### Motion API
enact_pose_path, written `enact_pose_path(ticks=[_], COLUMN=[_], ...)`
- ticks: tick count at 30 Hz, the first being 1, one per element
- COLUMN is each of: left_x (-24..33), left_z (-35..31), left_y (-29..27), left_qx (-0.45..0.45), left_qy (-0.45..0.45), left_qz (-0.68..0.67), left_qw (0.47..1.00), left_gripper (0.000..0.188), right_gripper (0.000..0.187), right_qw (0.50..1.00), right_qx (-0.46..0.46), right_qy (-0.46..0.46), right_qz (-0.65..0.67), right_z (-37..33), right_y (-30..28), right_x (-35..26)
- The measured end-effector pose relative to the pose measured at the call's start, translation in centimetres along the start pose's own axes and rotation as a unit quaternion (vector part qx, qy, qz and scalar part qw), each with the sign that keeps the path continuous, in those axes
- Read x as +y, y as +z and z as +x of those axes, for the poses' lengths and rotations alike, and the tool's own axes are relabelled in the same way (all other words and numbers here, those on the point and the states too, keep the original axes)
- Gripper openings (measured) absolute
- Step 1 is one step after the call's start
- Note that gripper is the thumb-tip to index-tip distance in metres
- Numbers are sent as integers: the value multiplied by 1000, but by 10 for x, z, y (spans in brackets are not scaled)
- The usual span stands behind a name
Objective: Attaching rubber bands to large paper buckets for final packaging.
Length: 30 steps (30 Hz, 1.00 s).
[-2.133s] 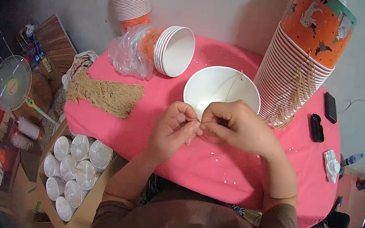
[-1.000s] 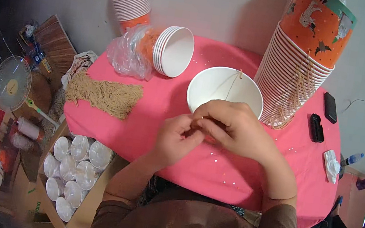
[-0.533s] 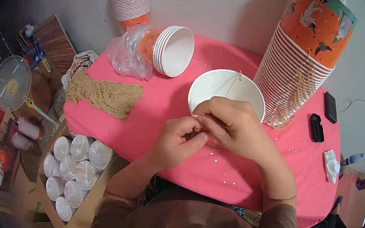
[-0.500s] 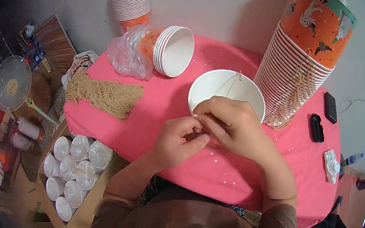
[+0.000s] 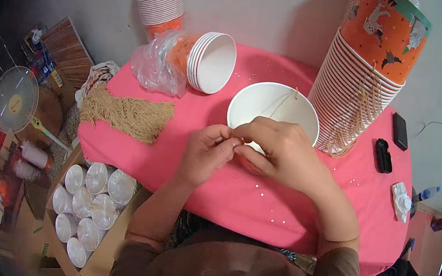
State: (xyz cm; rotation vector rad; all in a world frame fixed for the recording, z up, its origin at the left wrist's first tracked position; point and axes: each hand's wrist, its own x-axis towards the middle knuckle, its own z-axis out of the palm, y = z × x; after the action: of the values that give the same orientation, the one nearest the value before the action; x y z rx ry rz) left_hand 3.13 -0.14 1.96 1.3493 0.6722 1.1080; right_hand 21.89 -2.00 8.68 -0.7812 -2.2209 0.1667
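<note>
A paper bucket (image 5: 299,112), white inside with some orange showing below my fingers, sits on the table with its mouth tilted toward me. A thin tan cord (image 5: 277,107) passes through its far rim and runs down inside toward my hands. At the near rim my left hand (image 5: 207,150) is closed, thumb and index finger pinched together on what looks like the cord's end. My right hand (image 5: 279,147) meets it there, its curled fingers over the rim and its thumb in front, also pinching. The fingers mostly hide the cord's end.
A tall stack of orange buckets (image 5: 347,94) with tan cord loops stands right. Several nested buckets (image 5: 215,63) lie in clear plastic at the back. A bundle of cut cords (image 5: 127,115) is at left. A cardboard box (image 5: 112,236) of wrapped white cups stands below the table's left edge.
My left hand has risen slightly and turned more upright, its thumb and index finger now closed together against my right fingertips. The bucket has shifted slightly.
</note>
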Motion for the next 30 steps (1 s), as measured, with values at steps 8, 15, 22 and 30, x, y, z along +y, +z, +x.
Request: enact_pose_path(ticks=[8,15,22,30], left_x=[-5,-5,-8,-11], left_z=[3,2,1,0], left_y=[-6,-5,-6,-9], left_qx=[-31,-32,-21,-21], left_qy=[13,6,10,-15], left_qz=[-54,-67,-81,-78], left_qw=[998,997,996,997], left_gripper=[7,5,6,7], right_gripper=[17,14,10,12], right_qw=[1000,1000,998,996], right_qx=[-12,-17,-9,10], right_qy=[-9,-3,-28,-48], right_qz=[5,4,-53,-73], right_z=[0,-1,0,1], right_y=[0,1,1,1], right_x=[3,7,6,6])
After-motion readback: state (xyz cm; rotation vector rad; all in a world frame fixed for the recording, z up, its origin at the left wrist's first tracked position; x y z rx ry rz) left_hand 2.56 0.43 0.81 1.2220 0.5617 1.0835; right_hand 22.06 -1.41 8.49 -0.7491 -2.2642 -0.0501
